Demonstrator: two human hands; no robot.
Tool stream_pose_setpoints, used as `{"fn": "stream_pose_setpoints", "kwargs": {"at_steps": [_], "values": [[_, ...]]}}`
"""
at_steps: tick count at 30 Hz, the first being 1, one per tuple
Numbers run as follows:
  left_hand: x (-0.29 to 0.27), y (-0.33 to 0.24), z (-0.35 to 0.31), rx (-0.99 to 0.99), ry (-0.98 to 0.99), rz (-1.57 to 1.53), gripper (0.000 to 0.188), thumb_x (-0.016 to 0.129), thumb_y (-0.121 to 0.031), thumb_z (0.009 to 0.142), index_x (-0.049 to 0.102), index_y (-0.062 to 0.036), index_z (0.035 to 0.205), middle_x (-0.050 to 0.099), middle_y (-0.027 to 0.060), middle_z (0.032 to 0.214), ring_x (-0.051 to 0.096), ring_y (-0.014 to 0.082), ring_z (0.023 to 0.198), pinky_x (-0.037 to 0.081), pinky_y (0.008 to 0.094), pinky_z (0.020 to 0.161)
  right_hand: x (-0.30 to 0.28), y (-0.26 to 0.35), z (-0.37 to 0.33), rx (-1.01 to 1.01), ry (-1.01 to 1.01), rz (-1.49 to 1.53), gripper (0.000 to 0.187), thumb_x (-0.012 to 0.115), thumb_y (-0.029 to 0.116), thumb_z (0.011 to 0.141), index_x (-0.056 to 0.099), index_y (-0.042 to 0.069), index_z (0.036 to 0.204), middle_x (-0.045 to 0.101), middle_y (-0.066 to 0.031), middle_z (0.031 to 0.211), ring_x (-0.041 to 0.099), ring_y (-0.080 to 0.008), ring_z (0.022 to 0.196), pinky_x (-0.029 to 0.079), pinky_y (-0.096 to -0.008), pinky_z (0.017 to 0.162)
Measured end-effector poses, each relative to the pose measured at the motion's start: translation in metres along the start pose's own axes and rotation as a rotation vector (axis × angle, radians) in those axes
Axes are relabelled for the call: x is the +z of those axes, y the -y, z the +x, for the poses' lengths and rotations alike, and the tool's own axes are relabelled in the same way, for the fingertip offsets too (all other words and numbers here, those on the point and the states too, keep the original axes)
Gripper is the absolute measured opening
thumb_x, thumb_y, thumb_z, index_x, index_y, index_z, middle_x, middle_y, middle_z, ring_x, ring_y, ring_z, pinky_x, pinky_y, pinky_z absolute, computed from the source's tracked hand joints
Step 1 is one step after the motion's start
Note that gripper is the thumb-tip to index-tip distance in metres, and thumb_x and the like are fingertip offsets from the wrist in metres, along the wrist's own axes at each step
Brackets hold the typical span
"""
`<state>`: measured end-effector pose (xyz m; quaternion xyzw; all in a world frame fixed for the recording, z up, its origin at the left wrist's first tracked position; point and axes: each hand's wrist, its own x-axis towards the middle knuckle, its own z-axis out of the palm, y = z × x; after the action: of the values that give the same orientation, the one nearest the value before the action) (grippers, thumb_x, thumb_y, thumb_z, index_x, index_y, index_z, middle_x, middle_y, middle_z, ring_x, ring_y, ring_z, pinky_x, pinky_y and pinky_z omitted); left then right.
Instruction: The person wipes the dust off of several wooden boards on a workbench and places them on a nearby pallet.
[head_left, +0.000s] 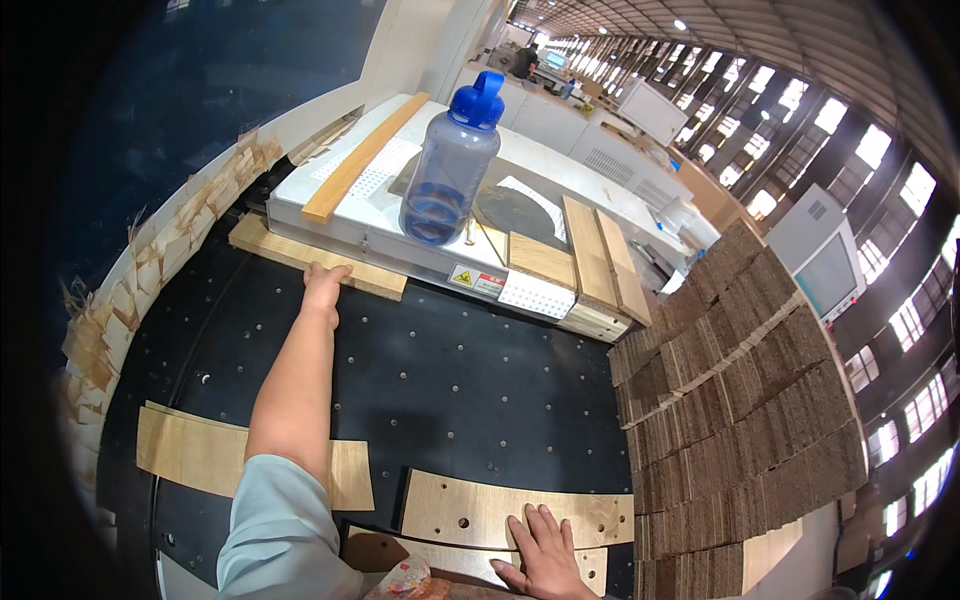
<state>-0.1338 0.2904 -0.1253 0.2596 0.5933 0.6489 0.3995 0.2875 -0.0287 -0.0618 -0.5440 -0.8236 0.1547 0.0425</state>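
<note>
My left arm stretches forward, and my left hand (325, 285) grips a narrow wooden board (375, 278), its fingers curled over the top edge. That board lies along the front of a white machine housing (300, 218). Close to my body, my right hand (545, 556) rests flat with spread fingers on a pale wooden panel (480, 508) with drilled holes. A second drilled panel (440, 558) lies just nearer, partly hidden by my hand. Beneath my left forearm are more thin wooden panels (190, 450), partly covered by the arm.
A black table (440, 375) dotted with small studs spans the middle. Stacked brown board strips (740, 390) rise on the right. A blue-capped water bottle (452, 165) and wooden strips (590, 250) sit on the housing. Torn tape lines a pale edge (190, 215) at left; monitors stand beyond.
</note>
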Motion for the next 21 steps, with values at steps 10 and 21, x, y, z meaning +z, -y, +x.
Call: {"fn": "stream_pose_setpoints", "kwargs": {"at_steps": [10,21], "values": [[0.008,-0.007,-0.016,-0.031,0.007,-0.070,0.103,0.067,-0.029,0.078,-0.001,-0.0013,0.149,-0.009,0.0085,0.157,0.002,0.0269,0.145,0.015,0.0487,0.113,0.003,-0.001,-0.002,-0.009,-0.005,-0.054,0.076,0.062,0.046,0.083,0.035,0.009,0.143,0.025,-0.0234,0.150,0.020,-0.0425,0.139,0.015,-0.0607,0.110],[0.009,-0.010,-0.018,-0.027,-0.023,0.013,0.100,0.065,-0.024,0.078,-0.002,-0.0009,0.149,-0.009,0.0077,0.157,0.009,0.0276,0.144,0.019,0.0458,0.112,0.013,-0.006,-0.002,-0.045,-0.037,-0.071,0.077,0.061,0.047,0.083,0.034,0.007,0.143,0.025,-0.0239,0.148,0.022,-0.0437,0.138,0.018,-0.0620,0.109]]}}
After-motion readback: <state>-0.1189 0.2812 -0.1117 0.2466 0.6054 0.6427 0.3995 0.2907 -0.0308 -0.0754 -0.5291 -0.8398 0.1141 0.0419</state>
